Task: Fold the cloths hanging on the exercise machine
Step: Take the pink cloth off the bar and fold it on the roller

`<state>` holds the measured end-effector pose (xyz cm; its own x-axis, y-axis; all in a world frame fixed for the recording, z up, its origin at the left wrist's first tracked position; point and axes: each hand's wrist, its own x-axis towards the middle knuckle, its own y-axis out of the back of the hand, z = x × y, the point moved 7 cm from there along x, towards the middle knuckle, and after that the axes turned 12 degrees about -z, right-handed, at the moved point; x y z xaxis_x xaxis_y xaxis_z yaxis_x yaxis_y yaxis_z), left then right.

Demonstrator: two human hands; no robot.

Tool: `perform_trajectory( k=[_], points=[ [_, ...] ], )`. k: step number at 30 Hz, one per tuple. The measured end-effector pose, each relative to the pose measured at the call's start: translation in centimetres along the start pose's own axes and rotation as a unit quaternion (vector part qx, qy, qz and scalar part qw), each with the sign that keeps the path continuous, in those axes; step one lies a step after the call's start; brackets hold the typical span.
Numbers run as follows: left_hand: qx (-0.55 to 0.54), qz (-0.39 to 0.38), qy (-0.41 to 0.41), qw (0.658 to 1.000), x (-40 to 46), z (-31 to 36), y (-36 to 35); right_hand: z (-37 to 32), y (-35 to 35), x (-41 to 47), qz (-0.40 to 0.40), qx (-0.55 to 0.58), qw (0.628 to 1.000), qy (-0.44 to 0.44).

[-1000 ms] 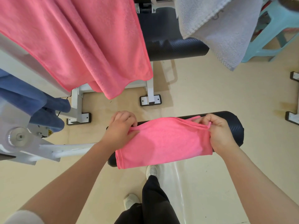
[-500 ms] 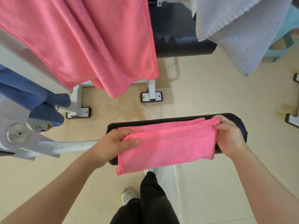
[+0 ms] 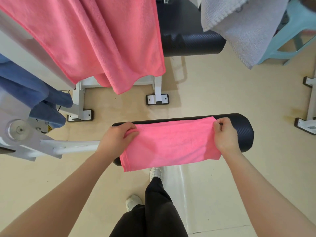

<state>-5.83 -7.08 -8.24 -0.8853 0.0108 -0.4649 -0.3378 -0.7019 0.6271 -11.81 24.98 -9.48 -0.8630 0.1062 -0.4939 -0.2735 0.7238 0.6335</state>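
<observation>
Nearest the camera: dark trouser legs [image 3: 153, 211] and two white shoes [image 3: 156, 173] on a beige floor [image 3: 222, 93], with both bare forearms reaching forward.

Left hand [image 3: 118, 140]: fingers curled over the left end of the folded pink cloth [image 3: 171, 142], thumb lying on its upper face; the cloth's edge is bunched in the grip. Right hand [image 3: 225, 134]: fingers bent, pinching the cloth's upper right corner between thumb and fingertips.

The folded pink cloth lies stretched between the two hands across a black padded roller [image 3: 242, 132]. Its lower edge hangs over the roller's near side. The roller's right end stands bare beyond the right hand.

Left of the roller: a white machine arm [image 3: 71, 147] joins a grey pivot housing [image 3: 17, 132]. A blue cloth [image 3: 34, 96] hangs above it.

Farther off: a large pink towel [image 3: 102, 40] drapes over the machine frame [image 3: 78, 100], its hem above the white feet. Behind it, a second black roller pad [image 3: 193, 43]. Upper right: a grey-white towel [image 3: 239, 26] hangs, partly covering a light blue plastic stool [image 3: 294, 31].

No containers are visible.
</observation>
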Motion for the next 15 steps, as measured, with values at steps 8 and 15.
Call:
perform_trajectory(
  k=[8, 15],
  points=[
    [0.092, 0.088, 0.015, 0.992, 1.1, -0.6, -0.9, -0.9, -1.0, -0.2, 0.048, -0.180, 0.982, -0.043],
    [0.346, 0.054, -0.215, 0.912, 0.3, 4.7, -6.7, 0.0, -0.9, 0.0, 0.104, -0.263, 0.958, -0.042]
  ],
)
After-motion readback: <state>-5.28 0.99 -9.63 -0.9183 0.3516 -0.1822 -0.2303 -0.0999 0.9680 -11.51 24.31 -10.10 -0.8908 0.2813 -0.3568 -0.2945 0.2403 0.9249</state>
